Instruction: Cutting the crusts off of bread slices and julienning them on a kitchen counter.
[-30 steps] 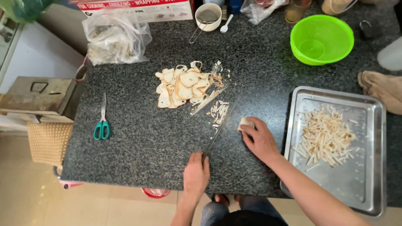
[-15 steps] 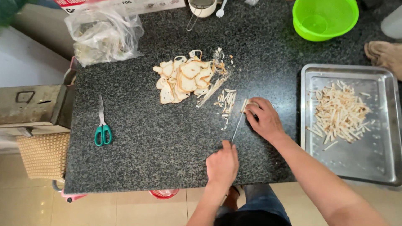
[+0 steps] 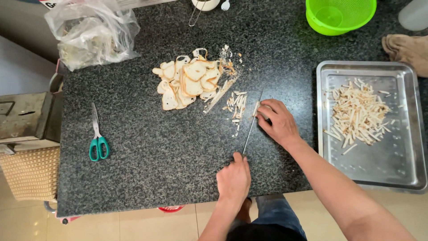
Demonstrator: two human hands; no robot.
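Dark granite counter (image 3: 147,147), left hand (image 3: 233,178) gripping knife (image 3: 250,129) — right hand (image 3: 277,122) pressing pale slice (image 3: 256,108).

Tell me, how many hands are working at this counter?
2. The left hand grips the knife near the counter's front edge; the right hand presses a pale slice beside the blade. No other hands show.

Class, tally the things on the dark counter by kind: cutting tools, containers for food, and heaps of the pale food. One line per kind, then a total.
Cutting tools: 2 – knife in the left hand, green-handled scissors
Containers: 2 – metal tray, green bowl
Food heaps: 3 – slices, cut strips on the counter, strips in tray
Total: 7
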